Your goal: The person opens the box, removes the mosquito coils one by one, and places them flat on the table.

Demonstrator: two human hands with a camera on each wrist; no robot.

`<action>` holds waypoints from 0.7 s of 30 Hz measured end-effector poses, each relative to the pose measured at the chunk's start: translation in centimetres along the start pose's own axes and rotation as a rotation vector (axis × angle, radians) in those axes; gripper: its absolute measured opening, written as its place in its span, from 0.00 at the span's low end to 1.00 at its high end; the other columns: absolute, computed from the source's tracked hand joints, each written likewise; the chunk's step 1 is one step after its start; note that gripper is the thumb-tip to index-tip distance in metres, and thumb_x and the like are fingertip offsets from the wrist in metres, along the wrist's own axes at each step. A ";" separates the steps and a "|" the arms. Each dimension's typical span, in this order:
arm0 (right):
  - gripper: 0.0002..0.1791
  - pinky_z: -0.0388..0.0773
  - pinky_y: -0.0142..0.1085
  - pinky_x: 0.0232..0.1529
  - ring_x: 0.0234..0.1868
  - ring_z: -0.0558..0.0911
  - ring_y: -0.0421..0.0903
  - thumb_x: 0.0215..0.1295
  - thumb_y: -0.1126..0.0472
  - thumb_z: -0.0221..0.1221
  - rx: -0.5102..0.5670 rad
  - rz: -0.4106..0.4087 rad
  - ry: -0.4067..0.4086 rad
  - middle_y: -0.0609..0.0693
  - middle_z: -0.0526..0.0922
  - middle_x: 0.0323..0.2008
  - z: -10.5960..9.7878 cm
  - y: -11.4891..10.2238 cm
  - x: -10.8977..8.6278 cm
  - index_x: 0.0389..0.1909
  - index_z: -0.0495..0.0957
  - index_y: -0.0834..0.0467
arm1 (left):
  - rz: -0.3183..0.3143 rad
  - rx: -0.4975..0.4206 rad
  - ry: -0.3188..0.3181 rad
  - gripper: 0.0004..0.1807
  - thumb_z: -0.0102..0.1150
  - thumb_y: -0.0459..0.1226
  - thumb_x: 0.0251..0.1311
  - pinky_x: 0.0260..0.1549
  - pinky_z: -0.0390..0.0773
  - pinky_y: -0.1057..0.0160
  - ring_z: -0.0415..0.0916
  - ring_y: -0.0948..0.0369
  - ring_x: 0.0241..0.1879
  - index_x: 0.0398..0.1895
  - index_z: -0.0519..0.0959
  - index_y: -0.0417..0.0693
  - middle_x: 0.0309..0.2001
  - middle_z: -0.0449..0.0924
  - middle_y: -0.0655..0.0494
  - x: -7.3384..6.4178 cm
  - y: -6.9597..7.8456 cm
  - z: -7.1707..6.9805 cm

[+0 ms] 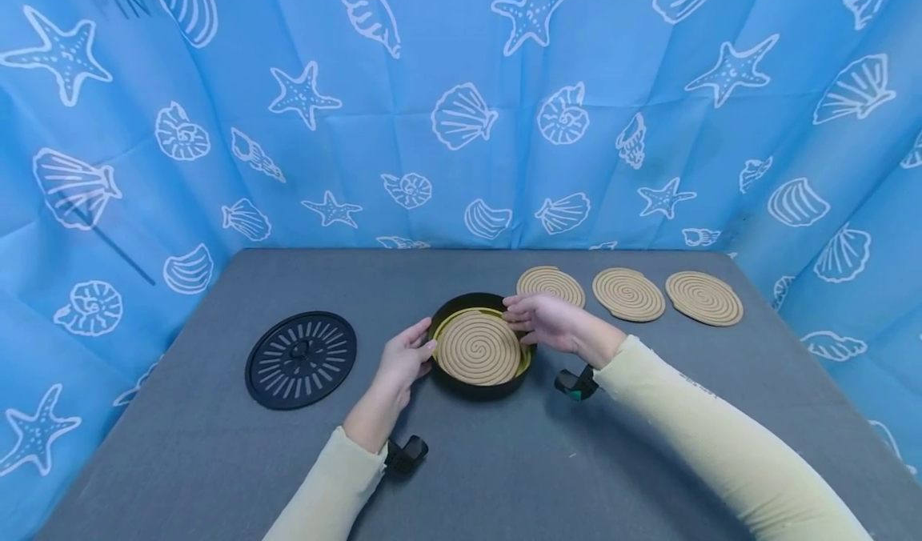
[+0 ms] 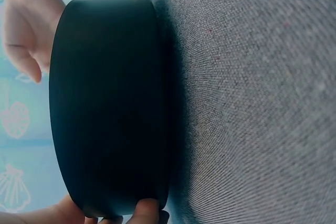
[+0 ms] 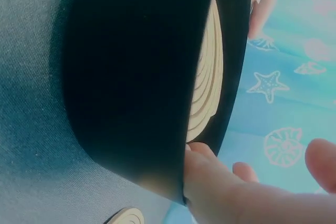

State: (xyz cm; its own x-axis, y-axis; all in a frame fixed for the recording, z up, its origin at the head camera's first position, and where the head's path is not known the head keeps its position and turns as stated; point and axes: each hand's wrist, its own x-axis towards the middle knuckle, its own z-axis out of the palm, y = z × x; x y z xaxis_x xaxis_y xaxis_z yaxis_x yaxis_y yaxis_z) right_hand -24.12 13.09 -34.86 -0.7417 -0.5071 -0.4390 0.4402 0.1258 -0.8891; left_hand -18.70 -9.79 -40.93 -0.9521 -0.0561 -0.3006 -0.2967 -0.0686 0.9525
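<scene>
A round black tin [image 1: 471, 390] with a yellow inner edge stands on the table, a tan spiral mosquito coil [image 1: 479, 349] lying inside it. My left hand [image 1: 403, 358] grips the tin by its left side; in the left wrist view its fingertips [image 2: 146, 211] lie against the dark wall. At the tin's right rim is my right hand [image 1: 551, 322]. Its fingers [image 3: 202, 153] reach over the rim beside the coil, while the thumb [image 3: 321, 163] stays apart from them in the right wrist view.
A black slotted lid [image 1: 301, 381] with a small central knob lies left of the tin. Toward the back right, three more mosquito coils [image 1: 629, 294] lie in a row on the grey cloth-covered table [image 1: 504, 469]. Behind hangs a blue curtain [image 1: 432, 69] with shells and starfish.
</scene>
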 end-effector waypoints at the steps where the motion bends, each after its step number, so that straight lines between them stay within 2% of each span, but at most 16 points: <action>1: 0.30 0.43 0.59 0.70 0.74 0.45 0.65 0.75 0.66 0.37 -0.003 -0.006 0.008 0.72 0.44 0.73 -0.1 0.0 0.0 0.74 0.41 0.71 | 0.000 -0.001 0.002 0.26 0.47 0.27 0.71 0.60 0.68 0.45 0.62 0.48 0.67 0.71 0.64 0.42 0.71 0.60 0.42 0.0 0.0 0.0; 7: 0.29 0.52 0.58 0.68 0.69 0.60 0.60 0.74 0.68 0.41 -0.023 -0.049 0.062 0.70 0.54 0.70 -0.2 0.3 0.0 0.72 0.47 0.73 | -0.011 -0.004 0.006 0.25 0.48 0.27 0.71 0.61 0.67 0.45 0.61 0.48 0.68 0.71 0.64 0.43 0.71 0.60 0.42 -0.1 0.1 0.1; 11: 0.28 0.63 0.51 0.64 0.52 0.74 0.49 0.72 0.69 0.44 -0.068 -0.074 0.097 0.66 0.67 0.63 0.0 0.6 0.0 0.70 0.53 0.75 | -0.013 -0.001 0.003 0.26 0.48 0.28 0.71 0.61 0.66 0.44 0.60 0.48 0.68 0.71 0.64 0.43 0.71 0.59 0.42 -0.2 0.1 0.1; 15: 0.26 0.71 0.41 0.54 0.41 0.76 0.41 0.71 0.70 0.48 -0.105 -0.093 0.107 0.57 0.75 0.51 0.3 0.8 0.1 0.67 0.59 0.76 | -0.011 0.003 0.003 0.26 0.47 0.28 0.71 0.61 0.66 0.44 0.60 0.48 0.69 0.71 0.64 0.43 0.72 0.59 0.42 -0.3 0.1 0.0; 17: 0.25 0.71 0.39 0.50 0.40 0.75 0.40 0.71 0.70 0.50 -0.122 -0.097 0.117 0.57 0.76 0.52 0.4 1.0 0.2 0.66 0.62 0.74 | -0.007 0.003 0.001 0.26 0.47 0.28 0.71 0.61 0.66 0.44 0.60 0.47 0.69 0.71 0.64 0.43 0.72 0.59 0.41 -0.3 0.1 0.0; 21: 0.25 0.74 0.41 0.47 0.44 0.77 0.40 0.70 0.70 0.51 -0.154 -0.106 0.137 0.61 0.74 0.61 0.7 1.2 0.3 0.66 0.65 0.70 | -0.001 0.004 -0.001 0.26 0.47 0.27 0.71 0.61 0.66 0.44 0.59 0.47 0.69 0.71 0.64 0.42 0.72 0.59 0.41 -0.2 0.0 0.0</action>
State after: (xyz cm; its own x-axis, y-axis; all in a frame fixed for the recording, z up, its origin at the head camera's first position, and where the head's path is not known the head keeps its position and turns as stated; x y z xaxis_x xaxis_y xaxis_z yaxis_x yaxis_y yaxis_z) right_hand -23.46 12.51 -35.95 -0.8460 -0.4058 -0.3459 0.2811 0.2117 -0.9360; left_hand -18.48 -9.74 -40.81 -0.9518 -0.0546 -0.3019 -0.2983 -0.0649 0.9523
